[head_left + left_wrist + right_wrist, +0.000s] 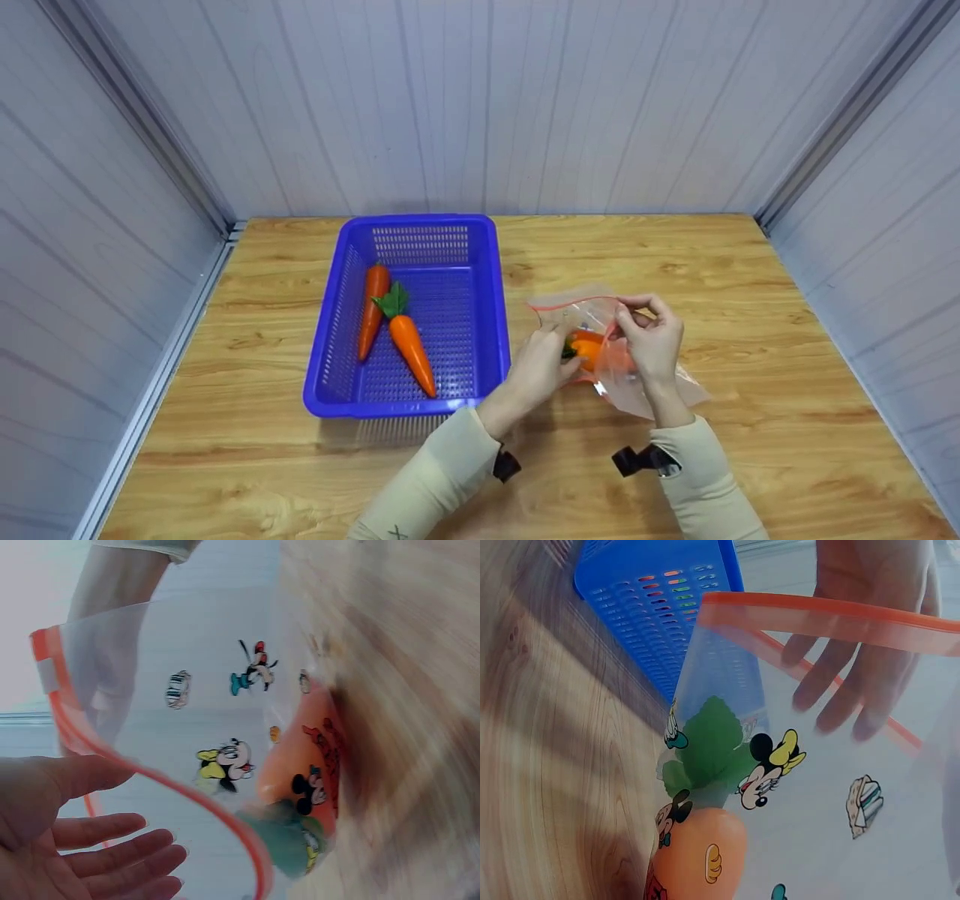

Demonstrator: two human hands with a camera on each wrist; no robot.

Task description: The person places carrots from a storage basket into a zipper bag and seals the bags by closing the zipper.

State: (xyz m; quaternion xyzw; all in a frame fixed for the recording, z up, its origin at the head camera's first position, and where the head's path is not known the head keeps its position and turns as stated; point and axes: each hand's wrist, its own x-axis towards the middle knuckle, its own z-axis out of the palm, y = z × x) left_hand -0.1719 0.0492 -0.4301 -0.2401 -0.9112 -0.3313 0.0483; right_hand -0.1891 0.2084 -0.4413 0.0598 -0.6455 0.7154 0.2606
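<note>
A clear zip bag (pixel 630 396) with an orange-red rim and cartoon prints lies on the table at the right. Inside it is an orange carrot (pixel 705 859) with green leaves, seen through the plastic in both wrist views. My right hand (pixel 651 341) pinches the bag's rim on its right side, thumb against fingers. At the bag's mouth is my left hand (pixel 541 358), near the leafy end of the carrot. In the left wrist view the left hand's fingers (pixel 124 855) are extended and apart, with the thumb overlapping the orange-red rim.
Left of the bag stands a blue plastic basket (pixel 420 409) with slotted walls. Two carrots lie in it, one darker (pixel 371 319) and one with green leaves (pixel 412 352). Pale panel walls (pixel 450 112) close off the wooden table (pixel 262 465) at the back and sides.
</note>
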